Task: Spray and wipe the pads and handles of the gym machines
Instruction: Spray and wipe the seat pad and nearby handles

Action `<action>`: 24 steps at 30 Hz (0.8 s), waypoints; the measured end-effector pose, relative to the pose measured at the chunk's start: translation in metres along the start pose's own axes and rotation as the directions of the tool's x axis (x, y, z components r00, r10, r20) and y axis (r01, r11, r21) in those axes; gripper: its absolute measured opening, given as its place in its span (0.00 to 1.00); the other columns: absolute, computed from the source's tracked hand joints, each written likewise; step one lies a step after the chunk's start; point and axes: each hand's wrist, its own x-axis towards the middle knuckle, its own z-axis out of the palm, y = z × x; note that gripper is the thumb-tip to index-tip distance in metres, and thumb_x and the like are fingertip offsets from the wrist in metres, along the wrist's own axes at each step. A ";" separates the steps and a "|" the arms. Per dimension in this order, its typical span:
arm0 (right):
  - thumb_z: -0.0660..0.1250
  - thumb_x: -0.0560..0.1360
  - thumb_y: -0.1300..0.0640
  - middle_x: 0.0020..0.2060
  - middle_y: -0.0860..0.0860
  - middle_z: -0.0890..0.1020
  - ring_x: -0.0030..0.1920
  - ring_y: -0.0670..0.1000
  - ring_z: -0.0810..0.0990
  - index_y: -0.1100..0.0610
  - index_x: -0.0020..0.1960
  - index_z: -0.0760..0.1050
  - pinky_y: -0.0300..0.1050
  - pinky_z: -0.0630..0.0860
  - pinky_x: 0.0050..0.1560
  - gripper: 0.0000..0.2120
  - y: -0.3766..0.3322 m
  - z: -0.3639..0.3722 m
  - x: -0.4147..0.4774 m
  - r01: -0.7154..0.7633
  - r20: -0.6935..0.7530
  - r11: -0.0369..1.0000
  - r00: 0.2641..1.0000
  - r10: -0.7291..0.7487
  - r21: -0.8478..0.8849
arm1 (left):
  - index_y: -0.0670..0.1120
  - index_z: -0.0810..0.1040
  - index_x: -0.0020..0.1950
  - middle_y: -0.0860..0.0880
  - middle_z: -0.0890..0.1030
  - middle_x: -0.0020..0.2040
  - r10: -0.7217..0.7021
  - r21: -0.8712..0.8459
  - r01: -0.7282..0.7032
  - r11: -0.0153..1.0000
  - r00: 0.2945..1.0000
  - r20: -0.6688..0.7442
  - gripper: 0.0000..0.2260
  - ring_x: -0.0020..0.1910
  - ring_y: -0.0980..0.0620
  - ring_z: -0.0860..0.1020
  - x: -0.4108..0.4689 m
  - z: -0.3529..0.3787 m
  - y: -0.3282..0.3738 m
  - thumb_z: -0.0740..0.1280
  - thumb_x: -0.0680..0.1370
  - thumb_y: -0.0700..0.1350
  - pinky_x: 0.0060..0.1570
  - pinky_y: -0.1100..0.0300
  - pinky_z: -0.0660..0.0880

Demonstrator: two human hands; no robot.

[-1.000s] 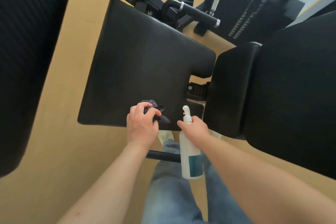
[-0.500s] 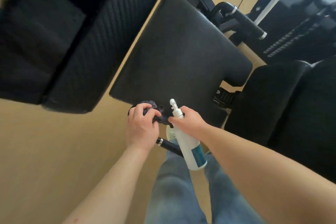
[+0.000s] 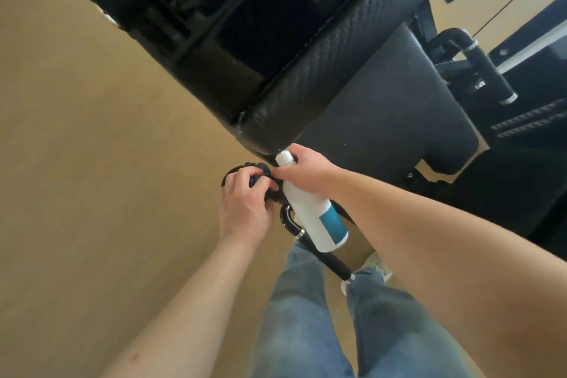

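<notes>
Our left grip (image 3: 245,205) bunches the cloth (image 3: 260,170), our right grip (image 3: 306,169) clasps the spray bottle (image 3: 313,218), both just under the pad (image 3: 306,86); the handle (image 3: 325,258) runs down-right, its bend beside the left.

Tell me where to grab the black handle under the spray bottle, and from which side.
Take the grip, the straight black stretch between its chrome rings, below the spray bottle. Come in from the left with the left hand, which holds the cloth: the bar is slim and round, so fingers wrap it, and the bottle in the right hand overlaps its upper end.
</notes>
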 end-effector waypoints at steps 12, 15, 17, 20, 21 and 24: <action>0.71 0.74 0.46 0.47 0.50 0.81 0.44 0.49 0.80 0.51 0.56 0.76 0.47 0.80 0.45 0.15 0.042 0.019 -0.034 -0.161 -0.037 0.986 0.986 0.160 -0.034 | 0.49 0.83 0.45 0.48 0.78 0.55 0.073 0.049 -0.075 0.996 0.996 0.041 0.14 0.57 0.43 0.73 -0.005 -0.014 0.015 0.74 0.66 0.33 0.57 0.49 0.73; 0.72 0.74 0.45 0.45 0.49 0.80 0.41 0.48 0.79 0.51 0.54 0.75 0.45 0.77 0.40 0.14 0.072 0.019 -0.047 -0.208 -0.047 0.978 0.977 0.209 0.015 | 0.49 0.83 0.45 0.48 0.78 0.55 0.140 0.049 -0.143 0.989 0.989 0.051 0.14 0.56 0.44 0.72 -0.001 -0.005 0.028 0.74 0.65 0.33 0.57 0.49 0.73; 0.72 0.74 0.43 0.46 0.47 0.80 0.42 0.47 0.79 0.47 0.58 0.73 0.45 0.78 0.42 0.16 0.091 0.019 -0.054 -0.237 -0.039 0.971 0.970 0.238 0.043 | 0.49 0.83 0.45 0.47 0.78 0.56 0.188 0.053 -0.191 0.980 0.980 0.064 0.14 0.56 0.44 0.72 0.004 0.003 0.037 0.74 0.65 0.33 0.57 0.48 0.74; 0.71 0.75 0.44 0.45 0.48 0.80 0.43 0.48 0.80 0.50 0.55 0.75 0.47 0.79 0.45 0.14 0.118 0.017 -0.064 -0.290 -0.090 0.951 0.950 0.300 0.108 | 0.48 0.83 0.45 0.47 0.79 0.55 0.266 0.055 -0.272 0.961 0.959 0.095 0.14 0.55 0.43 0.73 0.011 0.019 0.052 0.76 0.64 0.33 0.54 0.48 0.75; 0.71 0.75 0.45 0.45 0.48 0.80 0.43 0.48 0.80 0.51 0.54 0.76 0.46 0.78 0.44 0.13 0.128 0.016 -0.068 -0.309 -0.106 0.942 0.941 0.323 0.131 | 0.48 0.83 0.45 0.47 0.79 0.55 0.292 0.053 -0.299 0.953 0.950 0.109 0.15 0.54 0.42 0.73 0.013 0.025 0.057 0.76 0.64 0.33 0.53 0.48 0.75; 0.70 0.76 0.45 0.46 0.49 0.80 0.44 0.49 0.79 0.52 0.56 0.74 0.47 0.77 0.43 0.15 0.153 0.014 -0.080 -0.357 -0.103 0.917 0.920 0.379 0.180 | 0.48 0.83 0.45 0.47 0.79 0.54 0.355 0.037 -0.363 0.931 0.925 0.138 0.15 0.54 0.44 0.71 0.017 0.040 0.075 0.77 0.63 0.33 0.50 0.48 0.76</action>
